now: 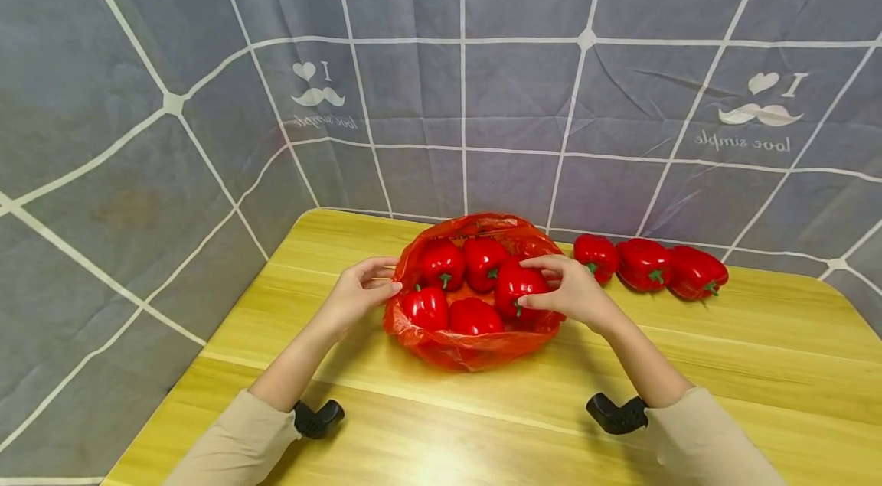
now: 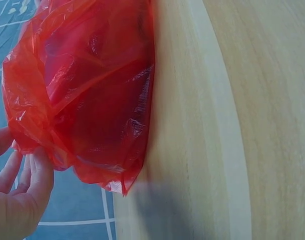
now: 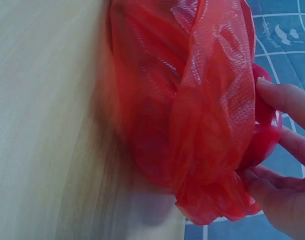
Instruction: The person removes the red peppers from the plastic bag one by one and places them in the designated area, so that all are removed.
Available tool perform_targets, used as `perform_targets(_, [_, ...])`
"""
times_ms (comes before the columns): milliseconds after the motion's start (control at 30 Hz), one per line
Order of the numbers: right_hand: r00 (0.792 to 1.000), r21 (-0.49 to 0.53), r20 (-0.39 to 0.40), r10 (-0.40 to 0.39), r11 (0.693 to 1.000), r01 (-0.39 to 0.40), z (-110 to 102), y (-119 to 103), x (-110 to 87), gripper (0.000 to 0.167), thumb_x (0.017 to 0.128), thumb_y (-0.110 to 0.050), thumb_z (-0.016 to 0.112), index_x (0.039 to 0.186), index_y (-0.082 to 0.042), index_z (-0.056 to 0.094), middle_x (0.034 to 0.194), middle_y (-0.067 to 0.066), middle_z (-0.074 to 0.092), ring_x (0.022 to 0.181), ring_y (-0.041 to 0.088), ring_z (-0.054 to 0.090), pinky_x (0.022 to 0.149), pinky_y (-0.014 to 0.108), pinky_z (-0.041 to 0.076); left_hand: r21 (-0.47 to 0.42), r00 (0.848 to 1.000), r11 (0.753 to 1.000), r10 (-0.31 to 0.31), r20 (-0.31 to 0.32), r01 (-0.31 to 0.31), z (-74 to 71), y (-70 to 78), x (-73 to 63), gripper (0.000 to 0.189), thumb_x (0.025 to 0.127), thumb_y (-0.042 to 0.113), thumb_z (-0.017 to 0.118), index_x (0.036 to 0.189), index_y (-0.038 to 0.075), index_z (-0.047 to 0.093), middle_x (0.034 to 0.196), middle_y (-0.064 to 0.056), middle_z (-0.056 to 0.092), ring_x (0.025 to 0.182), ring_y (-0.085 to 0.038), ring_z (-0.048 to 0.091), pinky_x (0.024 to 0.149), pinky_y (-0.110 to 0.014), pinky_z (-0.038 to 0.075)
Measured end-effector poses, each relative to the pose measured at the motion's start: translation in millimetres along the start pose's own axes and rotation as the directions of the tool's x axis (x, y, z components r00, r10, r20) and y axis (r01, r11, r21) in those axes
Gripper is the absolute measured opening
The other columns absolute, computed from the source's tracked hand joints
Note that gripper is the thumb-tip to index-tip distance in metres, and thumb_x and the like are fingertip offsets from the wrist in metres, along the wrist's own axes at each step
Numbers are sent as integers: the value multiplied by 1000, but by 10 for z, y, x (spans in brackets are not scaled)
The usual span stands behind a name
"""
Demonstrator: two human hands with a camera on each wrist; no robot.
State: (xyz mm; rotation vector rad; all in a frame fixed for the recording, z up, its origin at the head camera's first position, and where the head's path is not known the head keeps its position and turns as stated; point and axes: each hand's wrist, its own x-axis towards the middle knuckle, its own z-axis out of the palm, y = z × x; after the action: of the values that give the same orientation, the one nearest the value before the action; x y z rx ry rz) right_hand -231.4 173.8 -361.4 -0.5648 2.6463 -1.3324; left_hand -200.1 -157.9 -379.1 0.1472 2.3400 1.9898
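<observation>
A red plastic bag (image 1: pixel 463 354) stands wide open on the table with several glossy red bell peppers in it. At its left rim, my left hand (image 1: pixel 357 296) holds the plastic between thumb and fingers; the left wrist view shows the fingertips (image 2: pixel 41 159) at the crumpled edge. My right hand (image 1: pixel 577 293) grips a red bell pepper (image 1: pixel 515 285) at the bag's right side, thumb and fingers around it. From the right wrist, that pepper (image 3: pixel 265 135) shows partly above the rim, its lower part hidden behind the plastic.
Three more red bell peppers (image 1: pixel 644 264) lie in a row at the back right of the wooden table (image 1: pixel 441 425). A grey curtain (image 1: pixel 517 96) with white lines hangs behind and to the left. Each wrist wears a black device (image 1: pixel 318 419).
</observation>
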Motion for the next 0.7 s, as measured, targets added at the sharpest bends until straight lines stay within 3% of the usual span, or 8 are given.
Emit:
perform_targets(300, [1000,17,6,23,1000,-23,-26,-36,-33,57,73,-22,80,123,-5,58,129,19,50,113,41,49,86,48,49,-5,1000,1000,-8,1,8,1,-15,-14,43,86,-2,61,126,-7,48,115,-25,55,91,-19,59,75,-22,52])
perform_targets(700, [1000,12,-21,-11,1000,11,-126,-98,-46,57,73,-22,79,123,-4,59,127,20,51,110,41,52,83,47,51,2,1000,1000,8,7,-8,11,-4,6,42,86,-2,61,126,-8,49,114,-25,56,91,-20,60,75,-22,52])
